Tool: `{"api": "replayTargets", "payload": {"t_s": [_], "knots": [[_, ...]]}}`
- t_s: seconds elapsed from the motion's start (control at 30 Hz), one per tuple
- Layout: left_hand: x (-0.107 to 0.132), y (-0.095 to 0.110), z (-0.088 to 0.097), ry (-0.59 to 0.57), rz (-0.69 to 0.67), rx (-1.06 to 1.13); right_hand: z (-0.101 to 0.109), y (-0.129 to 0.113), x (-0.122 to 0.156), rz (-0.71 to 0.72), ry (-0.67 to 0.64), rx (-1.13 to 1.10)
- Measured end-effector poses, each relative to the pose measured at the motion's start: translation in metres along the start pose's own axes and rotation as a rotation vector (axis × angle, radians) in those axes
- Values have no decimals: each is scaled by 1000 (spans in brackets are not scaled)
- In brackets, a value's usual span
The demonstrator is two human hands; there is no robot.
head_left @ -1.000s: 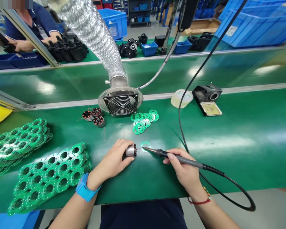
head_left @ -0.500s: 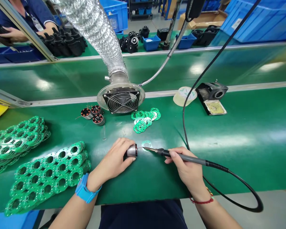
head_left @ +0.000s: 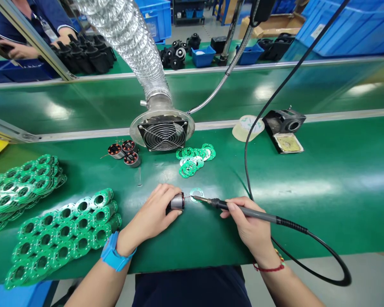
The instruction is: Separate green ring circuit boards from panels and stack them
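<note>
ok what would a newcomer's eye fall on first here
Likely the silvery ribbed duct, dropping from the top to a fan grille over the back of the green bench. Next, the stacked green ring boards at left. Then, near the front edge, the right hand holding a soldering iron, its tip at a single pale-green ring.

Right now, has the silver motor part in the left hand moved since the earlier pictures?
No, not visibly: against the fixed fan, the motor part in the left hand keeps its place, below and slightly right in view.
</note>
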State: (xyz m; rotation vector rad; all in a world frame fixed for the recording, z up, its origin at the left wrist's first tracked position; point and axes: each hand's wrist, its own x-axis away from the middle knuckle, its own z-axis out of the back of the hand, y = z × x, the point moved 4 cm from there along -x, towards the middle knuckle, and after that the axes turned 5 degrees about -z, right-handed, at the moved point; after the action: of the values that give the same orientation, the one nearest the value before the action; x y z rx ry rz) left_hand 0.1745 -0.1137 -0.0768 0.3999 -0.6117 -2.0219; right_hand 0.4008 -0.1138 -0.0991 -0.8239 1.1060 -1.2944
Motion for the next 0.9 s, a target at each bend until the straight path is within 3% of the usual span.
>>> {"api": "replayTargets", "payload": {"t_s": [0.23, 0.47, 0.57, 0.7, 0.8, 0.9], "knots": [[0, 0, 0, 9, 1, -5, -1, -4, 1, 75, -7, 37], [0, -1, 0, 15, 0, 0, 3, 2, 7, 221, 86, -35], [0, 0, 0, 11, 1, -5, 1, 1, 9, 282, 35, 36], [-1, 0, 0, 16, -2, -2, -3, -13, 11, 487, -71, 193], [-1, -1, -1, 20, -5, -7, -2, -21, 10, 559, -3, 296], [-1, -1, -1, 19, -1, -10, 0, -23, 8, 503, 66, 316]]}}
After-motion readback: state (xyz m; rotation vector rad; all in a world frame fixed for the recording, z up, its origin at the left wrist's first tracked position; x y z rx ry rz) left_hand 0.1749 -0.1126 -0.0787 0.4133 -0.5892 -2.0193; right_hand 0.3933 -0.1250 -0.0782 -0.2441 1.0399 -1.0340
